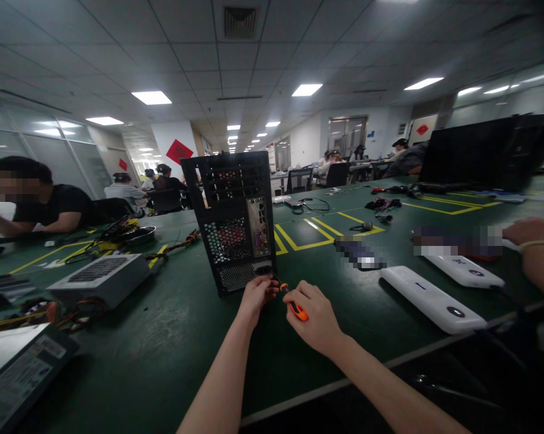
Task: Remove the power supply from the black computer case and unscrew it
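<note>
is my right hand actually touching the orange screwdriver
Touching. The head view shows the right hand closed around the screwdriver, its orange handle showing from within the grasp.

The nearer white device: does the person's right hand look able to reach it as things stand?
Probably yes: green table lies between the right hand and the white device, with nothing seen blocking the way. But that hand holds a screwdriver, which it may need to release first.
</note>
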Action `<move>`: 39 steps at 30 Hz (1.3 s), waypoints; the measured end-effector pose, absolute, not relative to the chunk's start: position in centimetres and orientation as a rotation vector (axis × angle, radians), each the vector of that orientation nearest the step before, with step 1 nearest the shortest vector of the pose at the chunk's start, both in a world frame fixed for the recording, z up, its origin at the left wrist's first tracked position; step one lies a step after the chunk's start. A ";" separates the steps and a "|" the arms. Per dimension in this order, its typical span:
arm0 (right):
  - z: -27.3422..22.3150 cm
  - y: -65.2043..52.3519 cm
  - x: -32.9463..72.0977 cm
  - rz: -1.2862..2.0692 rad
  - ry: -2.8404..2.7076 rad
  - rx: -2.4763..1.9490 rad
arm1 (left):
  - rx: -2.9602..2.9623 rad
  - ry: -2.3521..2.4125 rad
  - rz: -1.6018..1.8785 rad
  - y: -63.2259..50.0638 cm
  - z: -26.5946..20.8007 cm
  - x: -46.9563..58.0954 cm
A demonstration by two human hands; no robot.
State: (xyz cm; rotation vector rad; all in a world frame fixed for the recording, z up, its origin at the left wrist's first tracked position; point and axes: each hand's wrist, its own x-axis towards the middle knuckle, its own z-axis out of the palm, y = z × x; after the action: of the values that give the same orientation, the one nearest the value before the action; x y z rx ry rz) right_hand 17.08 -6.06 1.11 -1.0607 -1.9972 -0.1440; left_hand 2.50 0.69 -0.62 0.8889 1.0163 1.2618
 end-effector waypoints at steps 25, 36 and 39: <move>0.7 -6.0 16.9 -0.325 -1.903 -1.043 | 0.993 0.923 1.210 0.0 -0.2 2.8; 1.1 -6.4 16.8 -0.306 -2.061 -1.045 | 0.943 0.849 1.145 0.0 -0.4 3.1; 1.3 -6.7 16.7 -0.252 -2.044 -1.079 | 0.897 0.827 1.162 0.3 -0.7 3.1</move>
State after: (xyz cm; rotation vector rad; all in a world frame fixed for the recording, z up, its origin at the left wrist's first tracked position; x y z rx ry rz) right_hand 16.72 -6.69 1.33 -1.0789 -2.0443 -0.2516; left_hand 3.06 0.34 -0.70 0.8967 0.8272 1.1617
